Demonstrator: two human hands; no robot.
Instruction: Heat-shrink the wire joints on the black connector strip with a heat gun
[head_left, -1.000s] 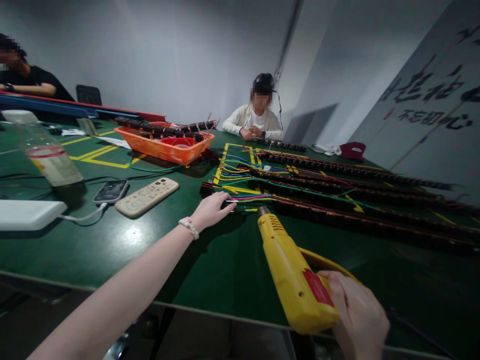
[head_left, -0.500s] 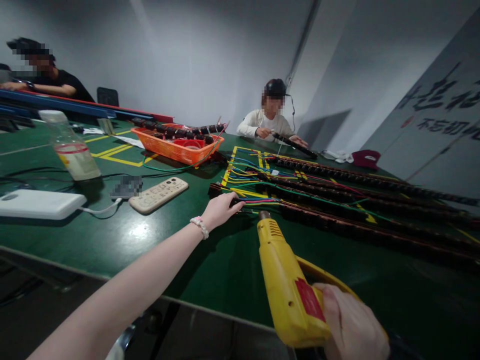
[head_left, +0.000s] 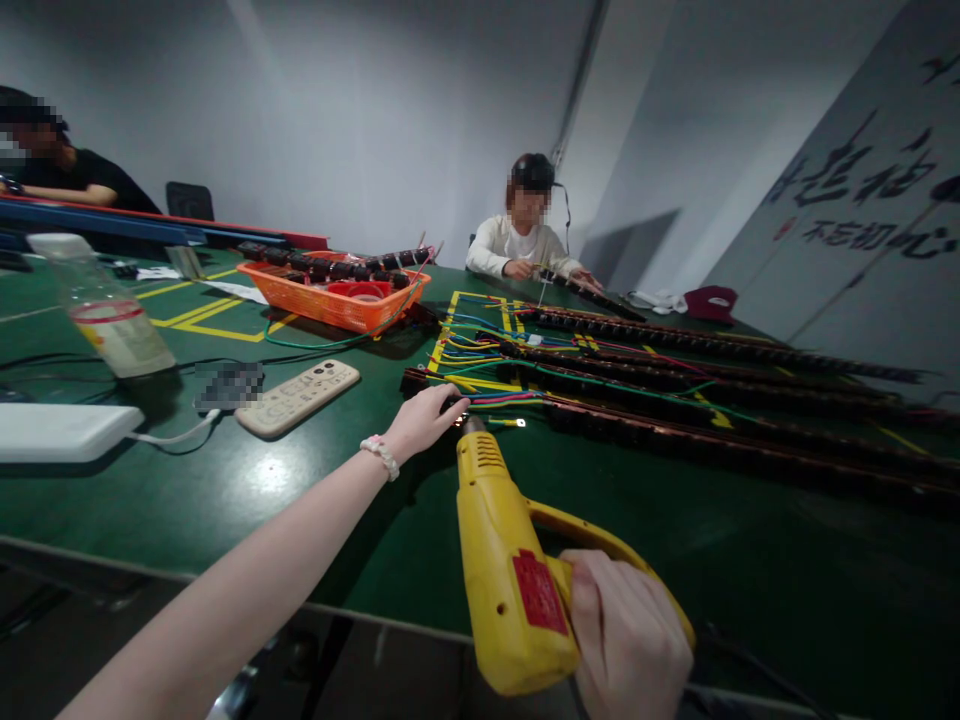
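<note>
My right hand (head_left: 626,625) is wrapped round the handle of a yellow heat gun (head_left: 499,540) with a red patch on its side. The gun's metal nozzle (head_left: 474,426) points away from me, close to the fingertips of my left hand (head_left: 424,418). That hand is closed on the coloured wires (head_left: 506,399) at the near end of a long dark strip (head_left: 645,424); its fingertips partly hide what they grip. A short green-yellow wire with a metal lug (head_left: 519,423) sticks out just right of the nozzle.
Several more dark wired strips (head_left: 675,345) lie behind on the green table (head_left: 360,530). An orange basket (head_left: 330,310) holds dark parts. To the left are a phone (head_left: 300,398), a white power bank (head_left: 67,432) and a bottle (head_left: 112,320). Two people (head_left: 517,235) sit across the table.
My right hand has moved the heat gun left, bringing its nozzle close to my left fingertips. The lugged wire now shows to the right of the nozzle. My view has turned slightly right.
</note>
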